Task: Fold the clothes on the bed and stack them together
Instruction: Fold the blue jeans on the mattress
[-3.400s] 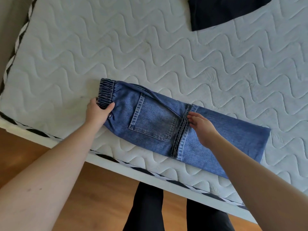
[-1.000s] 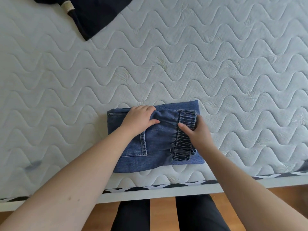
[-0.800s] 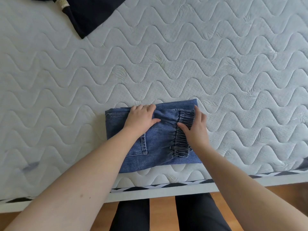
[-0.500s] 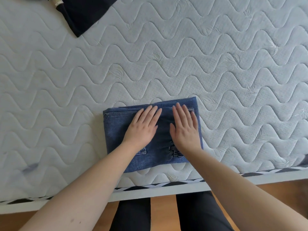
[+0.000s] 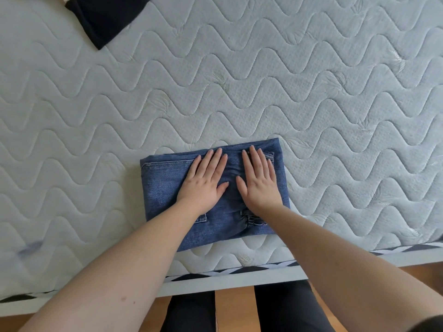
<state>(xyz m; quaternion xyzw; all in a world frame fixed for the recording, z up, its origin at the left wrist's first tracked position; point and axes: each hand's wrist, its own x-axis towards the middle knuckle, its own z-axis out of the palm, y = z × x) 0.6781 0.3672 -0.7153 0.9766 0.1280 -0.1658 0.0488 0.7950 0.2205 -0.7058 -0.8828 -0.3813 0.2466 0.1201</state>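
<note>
A pair of blue jeans [image 5: 165, 188] lies folded into a compact rectangle near the front edge of the white quilted mattress [image 5: 239, 92]. My left hand [image 5: 203, 182] lies flat on its middle with straight fingers. My right hand [image 5: 259, 180] presses flat beside it on the right part, over the elastic waistband, whose gathered end shows below the wrist. A dark navy garment [image 5: 105, 15] lies at the far left of the mattress, partly cut off by the top of the view.
The mattress's front edge with black-and-white piping [image 5: 227, 271] runs across the bottom. Below it are a wooden floor [image 5: 233, 307] and my legs in dark trousers [image 5: 287, 307]. Bare mattress stretches to the right and behind the jeans.
The jeans went from a long strip to a compact fold. My hands let go of the waistband and cloth and now lie flat, side by side, on the folded jeans.
</note>
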